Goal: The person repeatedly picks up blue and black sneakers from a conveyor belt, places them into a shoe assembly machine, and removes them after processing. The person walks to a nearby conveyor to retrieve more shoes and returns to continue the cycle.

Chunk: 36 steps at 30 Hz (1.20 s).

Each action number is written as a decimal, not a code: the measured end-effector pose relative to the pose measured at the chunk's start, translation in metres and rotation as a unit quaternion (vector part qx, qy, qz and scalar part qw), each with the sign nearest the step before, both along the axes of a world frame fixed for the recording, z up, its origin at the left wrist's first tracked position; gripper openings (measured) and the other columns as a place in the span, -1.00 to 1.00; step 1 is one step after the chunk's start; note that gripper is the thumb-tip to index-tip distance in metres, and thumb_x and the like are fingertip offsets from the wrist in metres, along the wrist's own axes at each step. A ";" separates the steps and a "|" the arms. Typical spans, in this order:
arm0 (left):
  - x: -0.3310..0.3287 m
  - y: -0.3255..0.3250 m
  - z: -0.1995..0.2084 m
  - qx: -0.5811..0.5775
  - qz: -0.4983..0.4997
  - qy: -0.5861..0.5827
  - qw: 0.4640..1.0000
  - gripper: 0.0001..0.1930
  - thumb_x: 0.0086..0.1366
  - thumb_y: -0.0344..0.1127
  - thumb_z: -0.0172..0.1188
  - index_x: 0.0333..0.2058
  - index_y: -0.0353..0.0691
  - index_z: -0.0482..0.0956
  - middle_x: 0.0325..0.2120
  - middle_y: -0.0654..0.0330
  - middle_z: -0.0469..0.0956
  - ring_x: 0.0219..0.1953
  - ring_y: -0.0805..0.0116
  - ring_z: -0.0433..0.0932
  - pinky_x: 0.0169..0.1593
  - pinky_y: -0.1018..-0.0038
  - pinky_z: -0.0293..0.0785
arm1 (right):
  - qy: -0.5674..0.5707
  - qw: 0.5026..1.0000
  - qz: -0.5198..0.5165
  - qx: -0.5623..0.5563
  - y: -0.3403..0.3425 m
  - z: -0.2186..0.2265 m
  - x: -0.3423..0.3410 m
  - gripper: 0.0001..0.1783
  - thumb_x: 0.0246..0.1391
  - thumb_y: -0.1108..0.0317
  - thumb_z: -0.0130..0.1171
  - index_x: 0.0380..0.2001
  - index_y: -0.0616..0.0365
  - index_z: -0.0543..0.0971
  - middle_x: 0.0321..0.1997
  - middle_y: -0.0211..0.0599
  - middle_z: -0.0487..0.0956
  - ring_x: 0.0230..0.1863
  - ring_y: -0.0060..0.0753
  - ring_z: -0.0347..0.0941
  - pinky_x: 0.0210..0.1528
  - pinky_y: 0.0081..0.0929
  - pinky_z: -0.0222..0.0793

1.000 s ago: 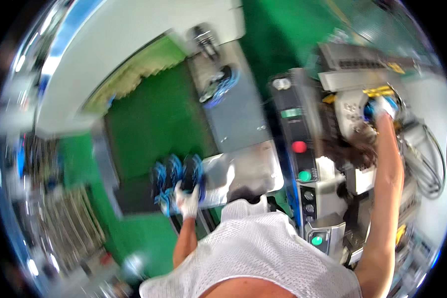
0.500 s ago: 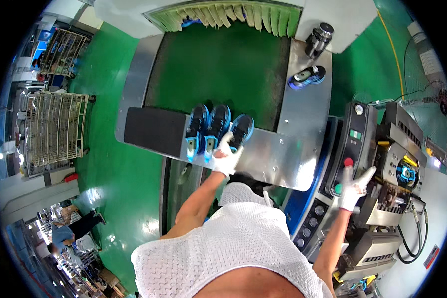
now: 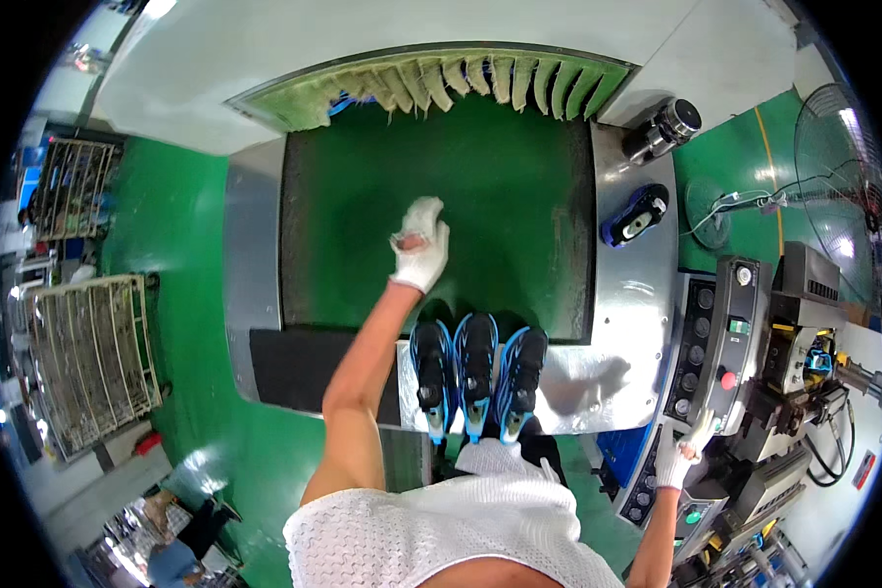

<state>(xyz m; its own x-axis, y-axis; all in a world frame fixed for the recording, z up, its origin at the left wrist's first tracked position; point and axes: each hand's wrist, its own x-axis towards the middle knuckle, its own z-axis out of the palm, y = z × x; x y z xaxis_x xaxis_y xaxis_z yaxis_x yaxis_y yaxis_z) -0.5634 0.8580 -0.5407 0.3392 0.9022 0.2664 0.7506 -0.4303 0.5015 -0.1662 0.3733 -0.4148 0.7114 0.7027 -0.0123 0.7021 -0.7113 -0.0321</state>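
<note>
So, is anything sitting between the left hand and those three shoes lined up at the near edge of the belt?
Nothing visible. The left hand is over the bare green belt, and the three black-and-blue shoes stand just nearer the person, with only open belt surface between. The lone shoe lies off to the right on the metal frame.

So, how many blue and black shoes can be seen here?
4. Three stand side by side at the near edge of the green belt: left shoe, middle shoe, right shoe. A fourth shoe lies on the metal ledge at the right. More may be hidden behind the flaps.
</note>
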 end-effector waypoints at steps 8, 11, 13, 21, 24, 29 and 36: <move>-0.068 0.326 -0.051 0.067 0.294 0.167 0.939 -0.40 0.32 -0.02 0.07 0.22 -0.28 0.39 0.21 -0.17 0.40 0.18 -0.13 0.48 0.21 0.07 0.41 | 0.066 0.922 -0.233 -0.302 -0.125 -0.034 -0.079 0.01 -0.01 -0.02 0.34 0.39 0.31 0.20 0.39 0.11 0.34 0.43 0.06 0.23 0.44 -0.21 0.14; -0.051 0.378 -0.015 -0.092 0.257 0.216 0.937 -0.52 0.29 -0.05 0.07 0.04 -0.28 0.58 0.08 -0.18 0.53 0.12 -0.13 0.53 0.17 0.06 0.46 | 0.190 0.851 -0.366 -0.326 -0.151 -0.009 -0.111 -0.11 0.08 -0.07 0.29 0.35 0.22 0.28 0.26 0.02 0.50 0.31 -0.10 0.41 0.34 -0.29 0.29; -0.064 0.397 -0.028 -0.126 0.247 0.215 0.936 -0.55 0.27 -0.04 0.08 -0.06 -0.27 0.65 0.00 -0.17 0.59 0.09 -0.14 0.56 0.15 0.06 0.46 | 0.143 0.858 -0.385 -0.309 -0.160 -0.007 -0.127 -0.13 0.07 0.03 0.33 0.32 0.29 0.29 0.19 0.00 0.56 0.21 -0.11 0.50 0.25 -0.34 0.36; -0.117 0.318 -0.072 0.194 0.176 0.142 0.954 -0.47 0.37 0.07 0.05 -0.17 -0.41 0.63 -0.20 -0.26 0.61 -0.10 -0.26 0.57 0.04 0.02 0.45 | 0.213 0.870 -0.358 -0.264 -0.128 -0.038 -0.133 -0.13 0.06 -0.02 0.34 0.32 0.25 0.34 0.25 0.10 0.49 0.30 0.01 0.41 0.32 -0.21 0.29; -0.077 0.228 -0.033 0.060 0.131 0.021 0.989 -0.65 0.36 -0.07 0.16 -0.02 -0.17 0.59 -0.04 -0.08 0.55 0.00 -0.16 0.53 0.06 0.07 0.44 | 0.266 0.896 -0.310 -0.176 -0.083 -0.046 -0.136 -0.09 0.09 -0.03 0.32 0.34 0.35 0.29 0.31 0.18 0.43 0.32 0.04 0.38 0.34 -0.22 0.27; -0.022 0.056 0.024 -0.066 -0.035 0.013 0.997 -0.77 0.35 -0.23 0.21 -0.09 -0.16 0.56 -0.13 0.03 0.53 -0.08 -0.03 0.56 -0.02 0.16 0.49 | 0.320 0.939 -0.125 -0.032 0.043 -0.020 -0.140 -0.17 0.08 0.01 0.31 0.31 0.28 0.35 0.21 0.15 0.52 0.25 0.07 0.45 0.28 -0.23 0.33; 0.136 -0.199 0.130 -0.089 -0.497 -0.066 0.860 -0.77 0.23 -0.31 0.31 -0.15 -0.18 0.58 -0.19 0.05 0.58 -0.17 0.00 0.59 -0.10 0.24 0.54 | 0.142 0.976 0.097 0.133 0.119 0.020 -0.168 -0.13 0.02 0.08 0.25 0.30 0.39 0.28 0.15 0.24 0.47 0.24 0.28 0.38 0.26 -0.06 0.31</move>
